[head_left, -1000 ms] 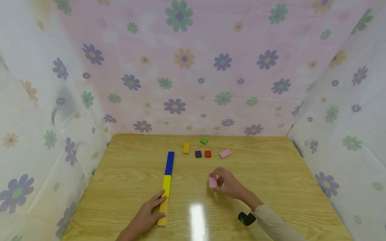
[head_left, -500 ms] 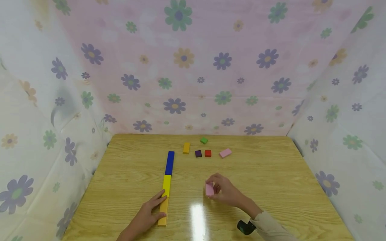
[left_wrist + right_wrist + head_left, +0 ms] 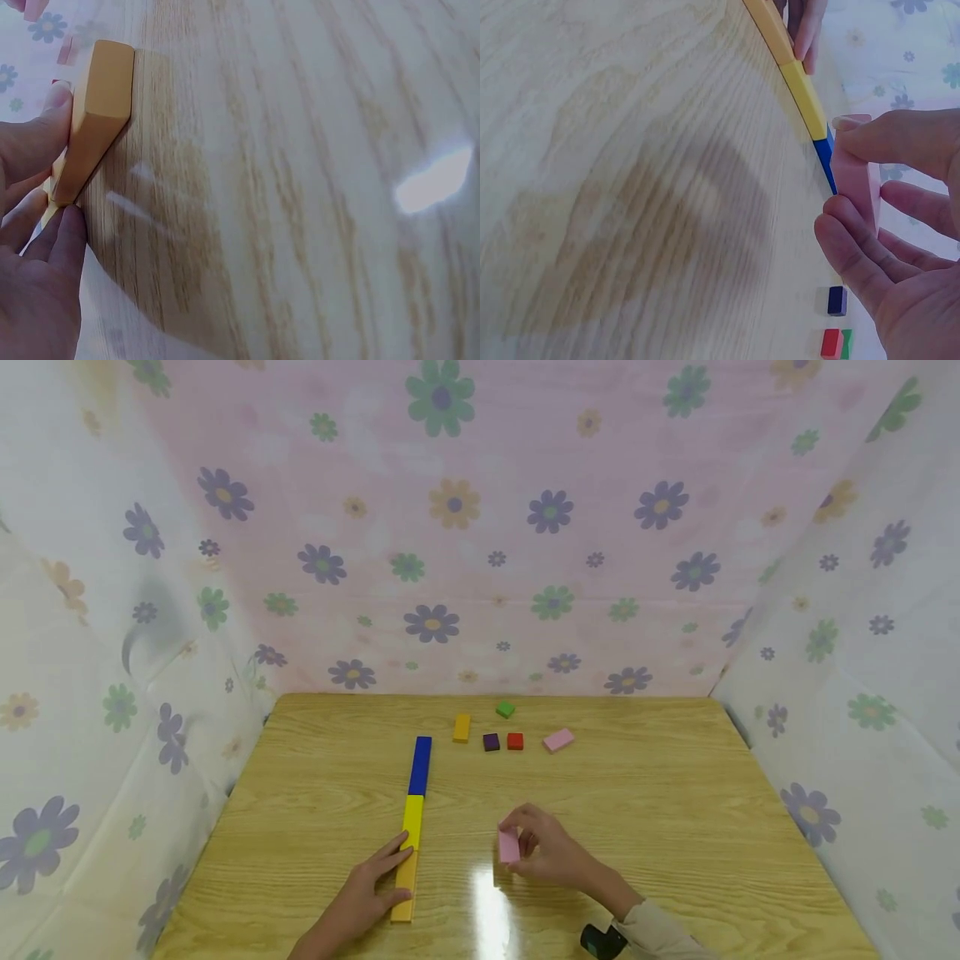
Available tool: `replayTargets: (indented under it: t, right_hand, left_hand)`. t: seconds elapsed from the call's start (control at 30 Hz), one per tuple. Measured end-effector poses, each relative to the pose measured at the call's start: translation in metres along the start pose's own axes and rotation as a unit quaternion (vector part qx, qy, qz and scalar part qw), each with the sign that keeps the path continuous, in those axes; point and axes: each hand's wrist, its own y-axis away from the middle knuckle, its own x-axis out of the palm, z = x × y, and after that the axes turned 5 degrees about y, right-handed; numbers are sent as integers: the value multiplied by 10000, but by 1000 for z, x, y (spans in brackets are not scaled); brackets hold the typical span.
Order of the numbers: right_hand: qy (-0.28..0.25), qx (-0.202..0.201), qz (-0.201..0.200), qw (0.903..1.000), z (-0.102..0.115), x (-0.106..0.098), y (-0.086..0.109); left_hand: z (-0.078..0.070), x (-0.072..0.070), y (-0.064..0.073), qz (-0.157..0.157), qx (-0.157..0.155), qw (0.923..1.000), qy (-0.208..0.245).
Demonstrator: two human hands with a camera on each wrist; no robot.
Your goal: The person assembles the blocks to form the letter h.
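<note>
My left hand [image 3: 369, 893] lies over the near end of a line of blocks, its fingertips and thumb resting on the orange block [image 3: 405, 881] and the near part of the yellow block [image 3: 412, 817]. Beyond the yellow one, a blue block [image 3: 421, 766] continues the line. My right hand [image 3: 551, 852] pinches a pink block [image 3: 855, 172] between thumb and fingers, to the right of the line and apart from it. In the right wrist view the pink block is tilted and hides part of the blue one.
Toward the back lie another orange block [image 3: 462, 727], a green piece [image 3: 506, 710], a purple block [image 3: 491, 742], a red block [image 3: 515, 741] and a second pink block [image 3: 558, 741]. Flowered cloth [image 3: 495, 527] walls the wooden table [image 3: 637, 793] at the back and sides.
My right hand has come nearer to me and leftward, carrying the pink block toward the line. The left hand and the row of blocks have stayed in place.
</note>
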Motion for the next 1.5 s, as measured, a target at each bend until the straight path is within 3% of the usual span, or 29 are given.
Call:
replayTargets:
  t: [0.43,0.67,1.13,1.5]
  right_hand:
    - [-194,127,152,9996,4,21,6]
    - [-288,-99,108,9995,4,35,10]
    - [-113,-66,119,9998,6,53,14]
    - [27,-363,0,9993,-2,65,19]
  left_hand:
    - [-1,2,-1,-36,1,10000,27]
    - [-3,0,2,-46,-89,9999,101]
    - [-4,-2,1,-109,-121,9999,-7]
    - [-4,-2,0,-97,-88,9999,79]
